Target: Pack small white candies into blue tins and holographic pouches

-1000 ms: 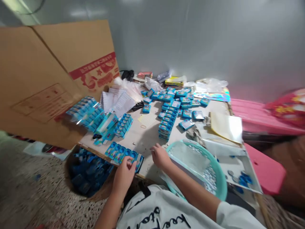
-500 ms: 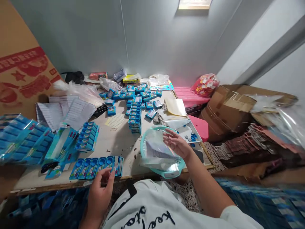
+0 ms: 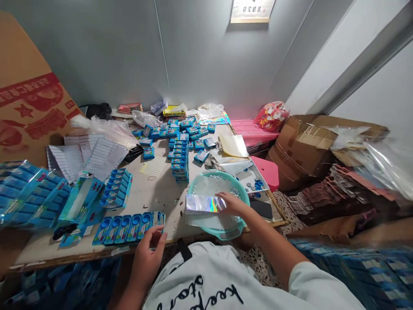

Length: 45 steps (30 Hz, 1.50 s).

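My right hand (image 3: 230, 204) pinches the right end of a shiny silver holographic strip (image 3: 201, 203). The strip lies across a turquoise basin (image 3: 245, 196) that holds small white pieces and a clear plastic sheet. My left hand (image 3: 150, 247) rests by the table's front edge, fingers loosely curled and apart from the thumb, with nothing visible in it. Its fingertips are close to the right end of a row of blue plastic cases with round recesses (image 3: 129, 228); whether they touch is hard to tell.
A stack of blue cases (image 3: 180, 161) stands mid-table, with loose ones scattered behind. Blue packs (image 3: 32, 191) and folded papers (image 3: 100, 157) fill the left. Beside the basin lie a white tray (image 3: 263, 188) and a dark flat object (image 3: 262, 208). Cartons (image 3: 297, 146) stand right.
My right hand has come down from open above the basin and now grips the silver strip, which lies flatter and faces up. My left hand has shifted slightly right.
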Available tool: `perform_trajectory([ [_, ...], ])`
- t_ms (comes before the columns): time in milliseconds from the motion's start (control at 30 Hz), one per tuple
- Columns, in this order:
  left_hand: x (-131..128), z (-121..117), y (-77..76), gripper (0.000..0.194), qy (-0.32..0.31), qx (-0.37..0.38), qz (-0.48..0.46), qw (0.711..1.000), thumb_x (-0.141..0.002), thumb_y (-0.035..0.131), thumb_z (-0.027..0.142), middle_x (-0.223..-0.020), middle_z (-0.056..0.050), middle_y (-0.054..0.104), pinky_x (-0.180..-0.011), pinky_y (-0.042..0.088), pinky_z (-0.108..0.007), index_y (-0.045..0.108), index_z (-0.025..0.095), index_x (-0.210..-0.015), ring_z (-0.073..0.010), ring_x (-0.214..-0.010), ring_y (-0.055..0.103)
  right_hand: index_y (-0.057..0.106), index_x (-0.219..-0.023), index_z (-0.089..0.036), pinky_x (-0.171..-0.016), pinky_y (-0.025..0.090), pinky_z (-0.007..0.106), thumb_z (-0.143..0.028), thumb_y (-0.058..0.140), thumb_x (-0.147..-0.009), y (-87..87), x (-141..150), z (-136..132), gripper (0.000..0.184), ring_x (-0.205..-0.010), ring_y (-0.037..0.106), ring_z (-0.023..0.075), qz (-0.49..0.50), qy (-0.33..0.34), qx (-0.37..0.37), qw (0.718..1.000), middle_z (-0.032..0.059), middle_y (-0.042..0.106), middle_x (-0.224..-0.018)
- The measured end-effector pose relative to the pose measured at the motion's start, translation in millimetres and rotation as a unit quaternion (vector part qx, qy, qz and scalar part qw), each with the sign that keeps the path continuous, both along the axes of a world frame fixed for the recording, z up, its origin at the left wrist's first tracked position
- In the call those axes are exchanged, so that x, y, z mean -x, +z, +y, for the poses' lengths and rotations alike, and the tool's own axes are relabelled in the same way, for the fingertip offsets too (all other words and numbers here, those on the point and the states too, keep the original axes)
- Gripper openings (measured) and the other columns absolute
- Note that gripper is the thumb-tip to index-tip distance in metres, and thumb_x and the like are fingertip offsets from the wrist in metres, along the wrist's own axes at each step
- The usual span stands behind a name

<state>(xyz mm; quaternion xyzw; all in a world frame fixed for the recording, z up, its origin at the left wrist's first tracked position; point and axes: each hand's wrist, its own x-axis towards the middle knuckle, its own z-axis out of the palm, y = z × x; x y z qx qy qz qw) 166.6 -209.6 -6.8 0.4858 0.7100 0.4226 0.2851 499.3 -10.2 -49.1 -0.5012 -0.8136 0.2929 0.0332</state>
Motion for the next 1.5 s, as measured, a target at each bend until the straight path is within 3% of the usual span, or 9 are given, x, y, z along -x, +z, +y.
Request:
perform_trajectory([
  [200,-16,4,-1.2,0.046,-0.026,0.029,-0.012,0.999,-0.085,0.060,0.057,-0.092,-0.007,0.068,-0.077,0.056,-0.034,0.064,0.021,-0.112,-0.0225,-0.086,0.067,0.046,-0.145,-0.023,-0.109,0.030,0.049,-0.037,0.089,-0.051,-1.3,15,14,0.105,-0.136,0.038,0.0395,-0.067,-0.002,0.004,0.998,0.0158,0.047,-0.147],
  [367,-18,3,11.0,0.026,-0.097,-0.032,0.087,0.991,-0.092,0.056,0.042,-0.092,-0.005,0.069,-0.073,0.056,-0.031,0.064,0.024,-0.110,-0.0191,-0.081,0.068,0.065,-0.119,-0.016,-0.088,0.042,0.037,-0.024,0.076,-0.070,32.6,25,18,0.051,-0.106,0.060,0.0316,-0.068,-0.001,0.016,0.998,0.0137,0.069,-0.113],
  [567,-33,17,91.2,0.039,-0.205,-0.239,0.345,0.884,-0.090,0.061,0.020,-0.119,-0.007,0.067,-0.108,0.038,-0.046,0.056,0.027,-0.128,-0.0257,-0.121,0.056,0.071,-0.090,-0.019,-0.068,0.036,0.027,-0.023,0.063,-0.085,121.2,64,-38,0.010,-0.082,0.062,0.0192,0.021,0.099,-0.017,0.995,0.0064,0.072,-0.089],
  [667,-33,28,132.8,0.052,-0.220,-0.206,0.416,0.858,-0.091,0.062,0.031,-0.128,-0.010,0.065,-0.118,0.016,-0.056,0.048,0.024,-0.140,-0.0292,-0.126,0.053,0.070,-0.093,-0.020,-0.066,0.037,0.026,-0.025,0.065,-0.086,167.3,91,-70,0.010,-0.077,0.061,0.0162,0.130,0.208,-0.055,0.968,0.0042,0.073,-0.086],
  [767,-14,32,153.8,0.020,-0.267,-0.142,0.388,0.871,-0.096,0.054,0.033,-0.098,-0.002,0.073,-0.116,0.018,-0.056,0.065,0.026,-0.111,-0.0208,-0.095,0.065,0.071,-0.103,-0.021,-0.070,0.041,0.025,-0.020,0.062,-0.088,190.8,107,-86,0.017,-0.080,0.063,0.0156,0.195,0.206,-0.059,0.957,0.0038,0.074,-0.094],
  [867,14,27,156.1,0.020,-0.271,-0.115,0.330,0.897,-0.097,0.050,0.034,-0.089,-0.001,0.073,-0.111,0.030,-0.050,0.067,0.025,-0.092,-0.0189,-0.085,0.065,0.073,-0.104,-0.022,-0.071,0.046,0.028,-0.017,0.059,-0.088,186.7,111,-89,0.022,-0.081,0.066,0.0174,0.233,0.136,-0.023,0.963,0.0040,0.075,-0.093],
  [1000,36,13,151.7,0.024,-0.218,-0.152,0.310,0.913,-0.093,0.054,0.038,-0.101,-0.004,0.074,-0.109,0.037,-0.047,0.068,0.027,-0.108,-0.0236,-0.098,0.065,0.075,-0.104,-0.023,-0.073,0.052,0.031,-0.028,0.063,-0.088,165.7,123,-99,0.020,-0.084,0.069,0.0212,0.363,0.073,0.126,0.920,0.0051,0.076,-0.094],
  [1200,34,-2,146.7,0.035,-0.238,-0.189,0.355,0.884,-0.094,0.054,0.031,-0.115,-0.006,0.070,-0.113,0.034,-0.048,0.059,0.027,-0.129,-0.0209,-0.106,0.063,0.075,-0.099,-0.019,-0.076,0.053,0.034,-0.038,0.072,-0.082,167.1,163,-127,0.025,-0.086,0.069,0.0226,0.449,0.040,0.197,0.871,0.0061,0.075,-0.092],
  [1500,41,-26,107.0,0.049,-0.183,-0.280,0.410,0.848,-0.089,0.061,0.021,-0.141,-0.009,0.058,-0.115,0.035,-0.049,0.054,0.022,-0.138,-0.0288,-0.137,0.046,0.078,-0.094,-0.020,-0.072,0.052,0.032,-0.041,0.076,-0.078,169.0,188,-130,0.026,-0.078,0.067,0.0191,0.491,0.004,0.232,0.840,0.0058,0.076,-0.086],
])
